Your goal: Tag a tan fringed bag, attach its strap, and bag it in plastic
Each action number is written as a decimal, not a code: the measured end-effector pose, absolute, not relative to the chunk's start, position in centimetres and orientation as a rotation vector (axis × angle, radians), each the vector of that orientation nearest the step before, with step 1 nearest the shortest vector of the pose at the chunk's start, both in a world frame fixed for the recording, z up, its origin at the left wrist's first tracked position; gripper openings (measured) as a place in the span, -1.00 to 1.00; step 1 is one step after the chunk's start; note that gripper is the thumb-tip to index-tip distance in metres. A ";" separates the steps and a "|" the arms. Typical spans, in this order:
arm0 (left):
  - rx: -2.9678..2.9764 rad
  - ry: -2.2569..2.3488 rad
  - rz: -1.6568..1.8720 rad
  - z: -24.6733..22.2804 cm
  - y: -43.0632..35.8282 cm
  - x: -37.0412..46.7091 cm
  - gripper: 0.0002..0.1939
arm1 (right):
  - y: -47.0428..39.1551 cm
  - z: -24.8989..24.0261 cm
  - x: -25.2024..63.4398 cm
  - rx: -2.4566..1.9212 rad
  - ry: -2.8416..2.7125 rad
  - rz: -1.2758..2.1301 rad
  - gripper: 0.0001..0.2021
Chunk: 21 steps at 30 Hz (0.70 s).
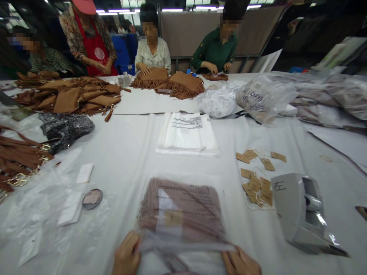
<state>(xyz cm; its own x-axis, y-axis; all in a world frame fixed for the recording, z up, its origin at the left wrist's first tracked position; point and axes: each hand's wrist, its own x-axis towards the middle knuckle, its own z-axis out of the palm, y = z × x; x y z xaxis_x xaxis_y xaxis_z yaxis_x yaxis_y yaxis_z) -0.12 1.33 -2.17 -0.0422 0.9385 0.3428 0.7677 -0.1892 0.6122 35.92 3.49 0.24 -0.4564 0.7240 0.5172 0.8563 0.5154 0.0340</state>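
Bagged brown bag [183,210] lay flat at 6 o'clock on the table [129,152]; my left hand [126,256] and right hand [239,261] pinched its plastic mouth. I judged sealing underway; folding the flap seemed next.

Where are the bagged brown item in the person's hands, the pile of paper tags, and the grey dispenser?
bagged brown item [183,210], head view, middle of the bag
paper tags [257,189], head view, centre of the pile
grey dispenser [289,208], head view, its flat left side

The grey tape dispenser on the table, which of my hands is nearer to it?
Right. The right hand sits just left of the grey tape dispenser; the left hand is across the bagged brown item.
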 end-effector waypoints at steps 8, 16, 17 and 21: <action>1.434 2.098 1.166 1.9 10.7 0.1 -0.79 | 12.8 1.1 33.1 -1.609 -2.012 -0.287 -0.59; 0.966 2.106 1.253 0.7 4.8 1.2 -0.66 | 5.4 3.2 31.4 -1.226 -2.008 -0.217 -0.78; 0.953 2.120 1.217 0.8 4.9 1.6 -0.64 | 5.1 3.3 29.9 -1.138 -2.057 -0.145 -0.75; 1.022 2.161 1.033 1.3 5.6 3.2 -0.52 | 6.5 2.9 23.4 -1.103 -2.284 0.012 -0.64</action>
